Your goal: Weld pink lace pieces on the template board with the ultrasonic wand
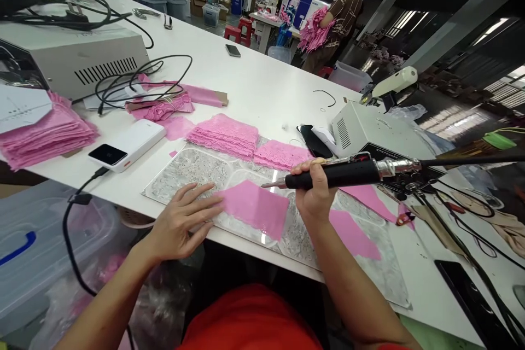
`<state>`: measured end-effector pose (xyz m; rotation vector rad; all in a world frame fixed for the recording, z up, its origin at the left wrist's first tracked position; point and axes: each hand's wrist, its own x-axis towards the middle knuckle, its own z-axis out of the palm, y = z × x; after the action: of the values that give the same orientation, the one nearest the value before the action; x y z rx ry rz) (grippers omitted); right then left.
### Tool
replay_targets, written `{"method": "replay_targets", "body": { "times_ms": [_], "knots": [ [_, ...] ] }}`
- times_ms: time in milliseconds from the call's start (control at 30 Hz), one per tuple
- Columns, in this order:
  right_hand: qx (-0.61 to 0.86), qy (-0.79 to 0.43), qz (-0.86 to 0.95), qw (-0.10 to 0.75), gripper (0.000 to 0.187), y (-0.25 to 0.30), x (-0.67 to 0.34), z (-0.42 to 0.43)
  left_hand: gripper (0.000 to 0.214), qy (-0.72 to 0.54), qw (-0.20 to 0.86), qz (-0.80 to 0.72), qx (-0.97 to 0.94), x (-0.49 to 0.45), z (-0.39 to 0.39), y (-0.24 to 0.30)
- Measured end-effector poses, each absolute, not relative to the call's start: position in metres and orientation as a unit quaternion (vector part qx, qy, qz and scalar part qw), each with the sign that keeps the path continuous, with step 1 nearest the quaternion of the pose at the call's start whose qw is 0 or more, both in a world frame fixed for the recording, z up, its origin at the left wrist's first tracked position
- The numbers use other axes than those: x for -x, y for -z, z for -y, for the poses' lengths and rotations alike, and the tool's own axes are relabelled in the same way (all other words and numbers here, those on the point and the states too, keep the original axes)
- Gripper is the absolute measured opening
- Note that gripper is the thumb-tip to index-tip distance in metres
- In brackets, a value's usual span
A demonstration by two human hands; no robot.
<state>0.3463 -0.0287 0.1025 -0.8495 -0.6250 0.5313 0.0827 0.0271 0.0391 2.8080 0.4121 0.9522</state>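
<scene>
My left hand [180, 221] lies flat with its fingers spread, the fingertips at the left edge of a pink fabric piece [254, 208]. That piece lies on a clear-edged, grey marble-patterned board [192, 169]. In my right hand [315, 191] is a black corded hand tool [340, 174] with a metal tip, which looks like an ultrasonic cutter. Its tip is over the fabric's upper edge; whether they touch I cannot tell. Behind the piece are two stacks of pink lace fabric [223, 134] [281, 154]. Another pink piece [355, 234] lies right of my right wrist.
A white power bank [139, 139] and a larger pink fabric stack [49, 131] stand at left. Grey metal boxes [90, 60] [381, 131] flank the table. Cables loop on both sides. A phone [233, 50] lies farther back. Beyond, a person [344, 11] carries pink fabric.
</scene>
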Motion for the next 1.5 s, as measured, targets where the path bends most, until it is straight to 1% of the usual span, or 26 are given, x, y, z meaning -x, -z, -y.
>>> {"method": "replay_targets", "body": {
  "times_ms": [467, 833, 1033, 1300, 1500],
  "knots": [
    [0.398, -0.281, 0.310, 0.816, 0.018, -0.099, -0.343, 0.026, 0.043, -0.319, 0.087, -0.145, -0.933, -0.082, -0.027, -0.040],
    [0.399, -0.264, 0.283, 0.831, 0.022, -0.108, -0.354, 0.039, 0.043, -0.319, 0.089, -0.143, -0.933, -0.080, -0.030, -0.041],
    [0.408, -0.260, 0.263, 0.835, 0.026, -0.104, -0.360, 0.046, 0.041, -0.318, 0.080, -0.138, -0.934, -0.083, -0.031, -0.041],
    [0.421, -0.215, 0.244, 0.847, 0.022, -0.105, -0.373, 0.046, 0.042, -0.313, 0.073, -0.144, -0.936, -0.083, -0.030, -0.041],
    [0.415, -0.227, 0.247, 0.846, 0.022, -0.105, -0.374, 0.048, 0.042, -0.317, 0.076, -0.148, -0.934, -0.083, -0.029, -0.042]
  ]
}}
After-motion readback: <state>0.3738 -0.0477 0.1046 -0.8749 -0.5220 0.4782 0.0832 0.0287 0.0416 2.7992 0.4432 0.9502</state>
